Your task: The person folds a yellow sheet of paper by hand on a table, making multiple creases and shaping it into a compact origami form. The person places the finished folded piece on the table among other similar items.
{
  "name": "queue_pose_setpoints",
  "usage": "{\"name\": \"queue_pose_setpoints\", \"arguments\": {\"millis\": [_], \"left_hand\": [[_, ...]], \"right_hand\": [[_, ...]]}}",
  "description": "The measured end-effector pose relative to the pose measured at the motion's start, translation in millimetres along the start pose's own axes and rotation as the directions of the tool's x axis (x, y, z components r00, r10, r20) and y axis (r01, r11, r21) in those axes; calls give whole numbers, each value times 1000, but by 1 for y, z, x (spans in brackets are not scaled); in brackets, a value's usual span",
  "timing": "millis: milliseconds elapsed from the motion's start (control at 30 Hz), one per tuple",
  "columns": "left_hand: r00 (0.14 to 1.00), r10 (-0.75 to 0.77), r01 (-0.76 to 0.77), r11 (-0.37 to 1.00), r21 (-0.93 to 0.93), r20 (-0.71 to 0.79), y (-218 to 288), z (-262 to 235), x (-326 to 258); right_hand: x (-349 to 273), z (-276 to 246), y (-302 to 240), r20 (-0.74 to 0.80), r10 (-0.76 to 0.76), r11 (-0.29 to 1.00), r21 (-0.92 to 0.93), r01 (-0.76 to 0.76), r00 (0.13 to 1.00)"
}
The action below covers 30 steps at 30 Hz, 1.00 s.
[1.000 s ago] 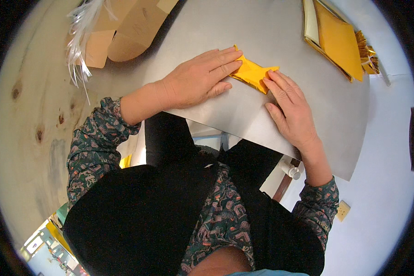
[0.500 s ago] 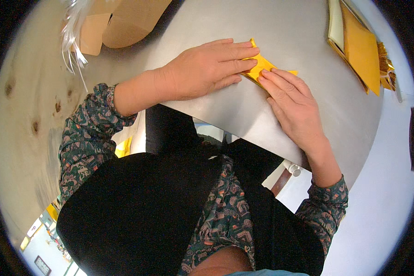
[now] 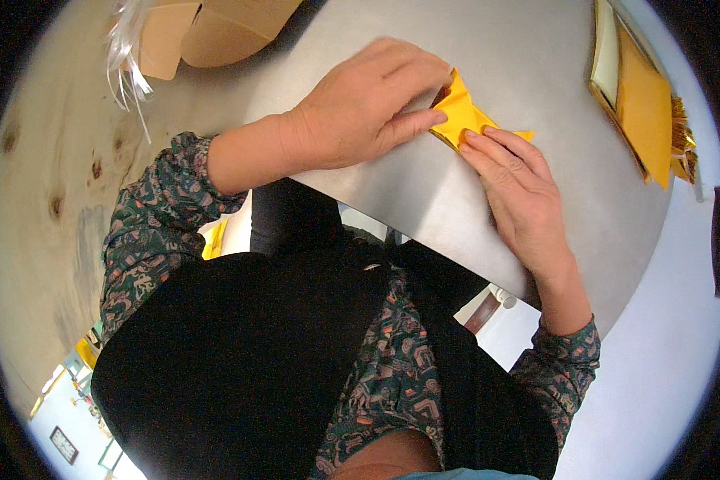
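Note:
A small piece of folded yellow paper (image 3: 461, 114) lies slantwise on the grey metal tabletop (image 3: 408, 188), with pointed corners sticking up at its far-left and right ends. My left hand (image 3: 360, 104) pinches its left end, thumb on the near side and the bent fingers behind. A darker reddish-brown patch shows beside the paper near those fingertips. At the right end, my right hand (image 3: 524, 188) grips the paper with its fingertips, holding it down against the metal. The underside of the paper is hidden.
At the far right lies a stack of yellow paper sheets (image 3: 644, 104), with shiny gold fringe (image 3: 683, 140) beside it. Brown cardboard (image 3: 236, 32) and white plastic strands (image 3: 128, 60) are at the far left, over a wooden board (image 3: 48, 168).
My left hand has gone from lying flat over the paper to pinching its end, fingers curled and lifted. A corner there stands more upright. My right hand has stayed on the paper.

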<state>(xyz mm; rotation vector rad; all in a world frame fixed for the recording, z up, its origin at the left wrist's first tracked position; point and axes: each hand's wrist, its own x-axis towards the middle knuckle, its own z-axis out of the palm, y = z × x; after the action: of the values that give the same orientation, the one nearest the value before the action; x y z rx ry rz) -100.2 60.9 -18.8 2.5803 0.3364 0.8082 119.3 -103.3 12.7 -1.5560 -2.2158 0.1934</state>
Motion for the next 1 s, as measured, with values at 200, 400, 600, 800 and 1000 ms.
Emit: {"name": "queue_pose_setpoints", "arguments": {"millis": [200,400,600,800,1000], "left_hand": [[983,-179,183,962,-201,40,17,14,21],[958,-284,271,945,-184,-47,28,19,38],[882,-425,465,854,-232,203,25,4,24],[822,-512,521,501,-691,249,35,20,28],[853,-383,429,131,-894,354,44,27,63]], "right_hand": [[1,7,6,-101,46,999,-13,-47,994],[0,8,6,-195,67,997,-22,-72,979],[4,0,0,-158,267,944,-156,-291,951],[24,-7,-4,-247,522,848,248,-468,816],[34,-15,-19,-355,399,915,215,-341,845]]}}
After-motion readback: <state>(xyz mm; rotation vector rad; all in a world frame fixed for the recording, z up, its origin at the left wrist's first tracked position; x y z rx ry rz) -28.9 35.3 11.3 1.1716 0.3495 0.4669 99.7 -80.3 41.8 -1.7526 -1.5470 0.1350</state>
